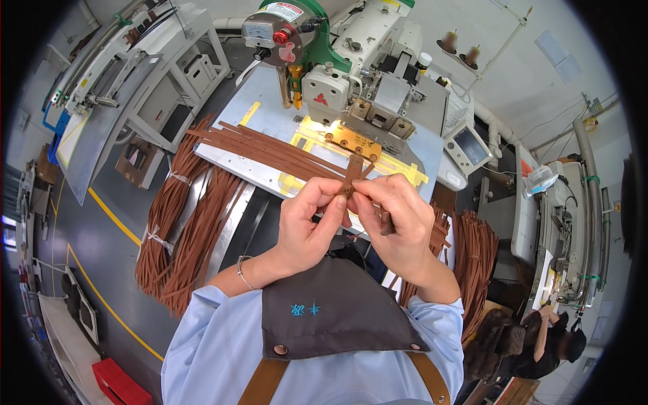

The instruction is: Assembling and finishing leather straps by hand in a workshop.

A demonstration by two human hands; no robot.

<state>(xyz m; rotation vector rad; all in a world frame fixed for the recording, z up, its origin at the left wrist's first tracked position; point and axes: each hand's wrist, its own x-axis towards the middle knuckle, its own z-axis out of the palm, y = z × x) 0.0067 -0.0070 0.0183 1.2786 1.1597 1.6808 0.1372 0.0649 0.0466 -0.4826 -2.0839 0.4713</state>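
Observation:
In front of my chest, both hands pinch a short brown strip [353,170] that stands up between them. My left hand [312,217] grips its lower end between thumb and fingers. My right hand [398,214] pinches the same end from the other side, and a small dark piece shows under its curled fingers; I cannot make out what it is. Just beyond my fingertips are long brown strips [270,152] lying across the machine's pale table [233,162]. Behind the held strip sits a gold-coloured metal block [354,142] beneath the head of an industrial sewing machine [327,91].
Tied bundles of brown strips [162,236] hang at the table's left, and more bundles [474,263] are at the right. A control screen [470,147] stands right of the machine. Another workstation [135,74] is at the far left. A co-worker [550,344] works at the lower right.

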